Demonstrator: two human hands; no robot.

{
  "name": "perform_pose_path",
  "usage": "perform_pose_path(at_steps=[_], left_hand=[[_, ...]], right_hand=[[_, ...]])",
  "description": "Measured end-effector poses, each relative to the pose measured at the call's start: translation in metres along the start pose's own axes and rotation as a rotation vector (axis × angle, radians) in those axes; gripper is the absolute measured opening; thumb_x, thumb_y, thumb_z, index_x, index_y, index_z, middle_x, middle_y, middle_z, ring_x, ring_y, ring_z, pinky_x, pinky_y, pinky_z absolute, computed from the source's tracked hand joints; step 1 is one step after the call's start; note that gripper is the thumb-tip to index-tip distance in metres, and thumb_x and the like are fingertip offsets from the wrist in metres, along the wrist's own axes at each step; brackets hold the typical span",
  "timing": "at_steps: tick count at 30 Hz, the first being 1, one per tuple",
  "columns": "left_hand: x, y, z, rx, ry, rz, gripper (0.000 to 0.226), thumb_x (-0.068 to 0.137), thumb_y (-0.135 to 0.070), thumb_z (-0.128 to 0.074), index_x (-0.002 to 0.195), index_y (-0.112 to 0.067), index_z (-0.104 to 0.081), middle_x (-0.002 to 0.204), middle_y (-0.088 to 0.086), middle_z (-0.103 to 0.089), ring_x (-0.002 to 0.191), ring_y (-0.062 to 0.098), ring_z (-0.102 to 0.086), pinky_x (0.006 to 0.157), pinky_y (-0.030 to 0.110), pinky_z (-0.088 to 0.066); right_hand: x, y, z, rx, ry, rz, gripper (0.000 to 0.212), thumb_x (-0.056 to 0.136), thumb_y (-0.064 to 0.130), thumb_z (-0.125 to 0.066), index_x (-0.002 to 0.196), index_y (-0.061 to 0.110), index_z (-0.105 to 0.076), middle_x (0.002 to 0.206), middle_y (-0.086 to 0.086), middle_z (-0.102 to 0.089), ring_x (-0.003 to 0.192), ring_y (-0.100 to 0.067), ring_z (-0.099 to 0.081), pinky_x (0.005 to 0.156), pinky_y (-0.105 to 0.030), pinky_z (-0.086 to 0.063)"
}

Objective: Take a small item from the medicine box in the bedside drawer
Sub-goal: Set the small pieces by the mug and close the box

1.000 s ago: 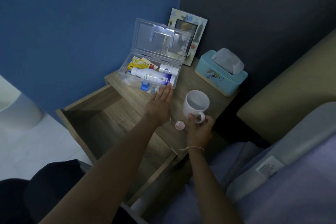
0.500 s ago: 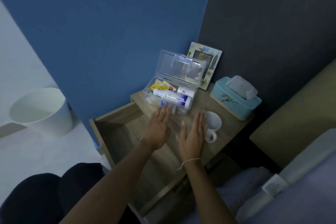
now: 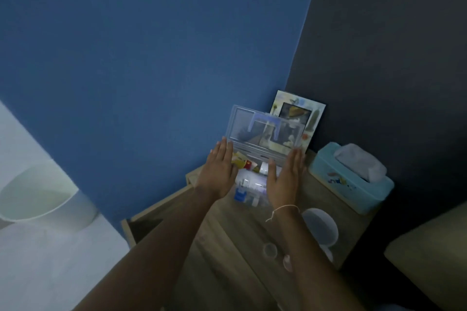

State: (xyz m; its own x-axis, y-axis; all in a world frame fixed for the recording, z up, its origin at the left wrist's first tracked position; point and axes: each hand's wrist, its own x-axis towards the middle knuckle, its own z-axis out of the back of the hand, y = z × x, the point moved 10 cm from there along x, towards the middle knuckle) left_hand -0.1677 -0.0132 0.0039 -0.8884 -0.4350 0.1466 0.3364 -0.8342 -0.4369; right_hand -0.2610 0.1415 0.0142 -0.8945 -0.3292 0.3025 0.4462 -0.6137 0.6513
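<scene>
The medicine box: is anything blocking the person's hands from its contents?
Nothing visible does. The medicine box sits with its lid raised, and the left hand and right hand flank it, palms open.

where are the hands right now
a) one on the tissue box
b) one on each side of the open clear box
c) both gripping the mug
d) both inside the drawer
b: the left hand and right hand flank the clear box, its lid up.

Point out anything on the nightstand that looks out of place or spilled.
Nothing looks spilled or damaged. The only loose bit is a small pink cap lying near the white mug, apart from the open medicine box.
</scene>
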Motion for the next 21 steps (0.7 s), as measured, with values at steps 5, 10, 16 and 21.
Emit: perform_pose_path(at_steps=[5, 10, 16, 21], left_hand=[[0.055, 0.026, -0.016, -0.088, 0.084, 0.035, 0.064, 0.100, -0.026, -0.033, 0.149, -0.002, 0.000, 0.160, 0.017, 0.006, 0.148, 0.027, 0.004, 0.119, 0.033, 0.002], [0.083, 0.042, -0.034, -0.235, 0.110, 0.095, 0.068, 0.099, -0.024, -0.035, 0.149, -0.003, 0.007, 0.160, 0.014, 0.008, 0.149, 0.024, 0.004, 0.120, 0.033, 0.000], [0.089, 0.057, -0.045, -0.532, 0.081, 0.226, 0.066, 0.099, -0.023, -0.036, 0.151, -0.012, 0.004, 0.158, 0.014, -0.017, 0.143, 0.028, -0.025, 0.115, 0.034, -0.021], [0.087, 0.063, -0.028, -0.766, -0.044, 0.376, 0.052, 0.100, -0.034, -0.026, 0.149, -0.019, -0.019, 0.147, 0.009, -0.042, 0.128, 0.019, -0.043, 0.103, 0.025, -0.027]], right_hand=[[0.040, -0.017, -0.026, -0.005, 0.010, -0.105, 0.072, 0.099, 0.040, -0.039, 0.152, 0.006, -0.003, 0.162, -0.012, 0.002, 0.150, -0.023, 0.001, 0.116, -0.029, 0.003], [0.058, -0.049, -0.042, 0.093, 0.011, -0.265, 0.078, 0.098, 0.045, -0.040, 0.152, 0.006, 0.000, 0.163, -0.010, 0.002, 0.149, -0.025, -0.007, 0.120, -0.037, -0.013], [0.063, -0.064, -0.047, 0.340, 0.002, -0.425, 0.068, 0.096, 0.057, -0.031, 0.152, 0.019, -0.019, 0.153, -0.011, -0.036, 0.135, -0.032, -0.040, 0.110, -0.040, -0.031], [0.062, -0.073, -0.035, 0.883, -0.127, -0.635, 0.059, 0.097, 0.057, -0.034, 0.137, 0.016, -0.048, 0.129, 0.002, -0.053, 0.108, -0.010, -0.054, 0.095, -0.023, -0.041]])
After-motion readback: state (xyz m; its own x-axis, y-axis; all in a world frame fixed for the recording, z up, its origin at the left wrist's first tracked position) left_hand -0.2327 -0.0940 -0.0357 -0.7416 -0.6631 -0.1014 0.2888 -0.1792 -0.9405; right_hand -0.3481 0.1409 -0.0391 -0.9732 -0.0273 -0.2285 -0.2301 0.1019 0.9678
